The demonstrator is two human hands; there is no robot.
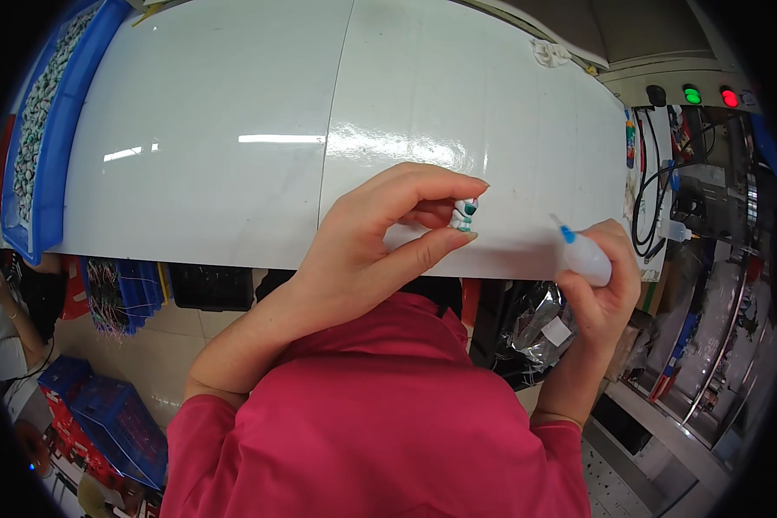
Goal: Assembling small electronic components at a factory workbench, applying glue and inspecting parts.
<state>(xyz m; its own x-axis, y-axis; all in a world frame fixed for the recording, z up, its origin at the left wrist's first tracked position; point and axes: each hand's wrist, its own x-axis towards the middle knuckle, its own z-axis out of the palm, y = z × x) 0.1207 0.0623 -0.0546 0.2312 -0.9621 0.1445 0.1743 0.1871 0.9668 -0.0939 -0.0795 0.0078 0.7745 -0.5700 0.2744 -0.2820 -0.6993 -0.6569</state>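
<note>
Between the thumb and fingertips of my left hand (384,224) is a small white and green figurine (464,214), held above the front part of the white table (207,198). My right hand (609,281) is wrapped round a white squeeze bottle (587,259) with a blue collar and a thin needle tip. The bottle tilts so that its tip points up and to the left, toward the figurine. A gap separates the tip from the figurine. The bottle is slightly blurred.
A long blue tray (56,129) full of small white and green pieces lies along the table's left edge. A crumpled white cloth (551,53) rests at the back right. Green and red buttons (692,94), cables and machine parts line the right side. Another person's arm (13,306) shows far left.
</note>
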